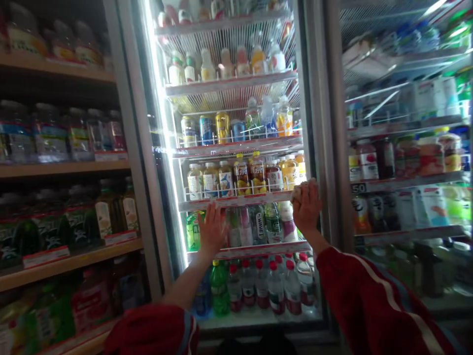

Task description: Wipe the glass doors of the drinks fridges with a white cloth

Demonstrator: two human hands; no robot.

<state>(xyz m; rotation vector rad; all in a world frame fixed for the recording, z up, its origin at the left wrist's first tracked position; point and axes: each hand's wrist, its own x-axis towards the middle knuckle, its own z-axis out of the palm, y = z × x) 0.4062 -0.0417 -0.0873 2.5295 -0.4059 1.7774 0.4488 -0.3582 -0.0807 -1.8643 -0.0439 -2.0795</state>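
My left hand (pixel 212 229) lies flat with fingers spread on the glass door of a lit drinks cooler (pixel 236 148), over the shelf of green and clear bottles (pixel 258 224). My right hand (pixel 307 207) is closed around a pale crumpled cloth (pixel 300 190), pressed to the glass near the door's right frame (pixel 321 148). Both arms wear red sleeves (pixel 369 301) with a white stripe. Behind the glass, several shelves hold bottles and cans (pixel 221 127); red-capped bottles (pixel 273 286) fill the bottom row.
Wooden shelves (pixel 66 167) stocked with bottles stand at the left, in shadow. A second cooler (pixel 406 148) with drinks and cartons stands to the right, its glass reflecting ceiling lights.
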